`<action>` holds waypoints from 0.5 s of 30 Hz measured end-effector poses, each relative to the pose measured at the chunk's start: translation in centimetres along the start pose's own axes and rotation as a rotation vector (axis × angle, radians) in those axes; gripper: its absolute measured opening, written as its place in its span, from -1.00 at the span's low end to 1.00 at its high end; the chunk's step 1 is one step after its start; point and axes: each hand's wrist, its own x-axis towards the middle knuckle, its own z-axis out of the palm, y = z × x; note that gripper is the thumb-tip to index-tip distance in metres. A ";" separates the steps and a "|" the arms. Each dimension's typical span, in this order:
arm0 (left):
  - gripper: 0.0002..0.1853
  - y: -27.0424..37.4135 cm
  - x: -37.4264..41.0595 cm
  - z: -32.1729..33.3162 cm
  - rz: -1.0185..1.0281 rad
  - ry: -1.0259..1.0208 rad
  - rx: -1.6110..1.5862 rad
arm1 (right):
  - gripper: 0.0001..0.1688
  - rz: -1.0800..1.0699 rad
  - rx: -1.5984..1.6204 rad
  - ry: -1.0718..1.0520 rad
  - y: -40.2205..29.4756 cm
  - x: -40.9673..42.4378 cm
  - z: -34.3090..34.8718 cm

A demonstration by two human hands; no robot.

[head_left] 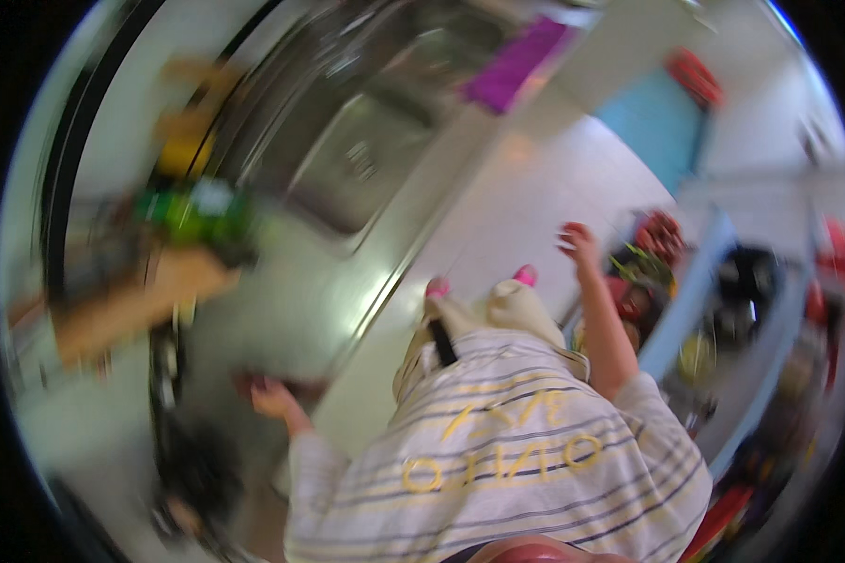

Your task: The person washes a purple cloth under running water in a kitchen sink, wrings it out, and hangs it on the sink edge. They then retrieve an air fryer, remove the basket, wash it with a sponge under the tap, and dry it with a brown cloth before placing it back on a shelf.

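Note:
On the left, my left hand (pixel 274 397) is over the edge of the steel counter (pixel 282 295), with its fingers curled. A dark reddish-brown object (pixel 306 388) shows beside and behind it; blur hides what it is and whether the fingers grip it. My right hand (pixel 577 243) hangs in the air over the pale tiled floor, fingers spread and holding nothing. Close by on its right are vegetables, among them a reddish bunch (pixel 660 236) and green stalks (pixel 641 264), on a blue rack (pixel 683 295).
A steel sink (pixel 366 162) is set into the counter, with a purple cloth (pixel 517 67) at its far end. Green packaging (pixel 197 207) and a wooden board (pixel 141 302) stand along the wall. A black pot (pixel 746 274) sits on the rack. Beyond is a light-blue surface (pixel 651 127).

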 end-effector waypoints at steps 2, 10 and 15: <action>-0.66 5.3 -1.3 1.8 0.122 -0.021 0.017 | -0.80 0.026 -0.034 0.009 0.1 -0.3 0.3; -0.56 38.0 -7.6 12.9 0.074 -1.183 -0.783 | -0.79 -0.020 0.119 -0.126 -5.2 -4.6 -1.4; -0.51 61.2 -17.8 13.4 -0.102 -1.930 -1.112 | -0.78 -0.219 0.052 0.033 -10.2 -7.7 -9.5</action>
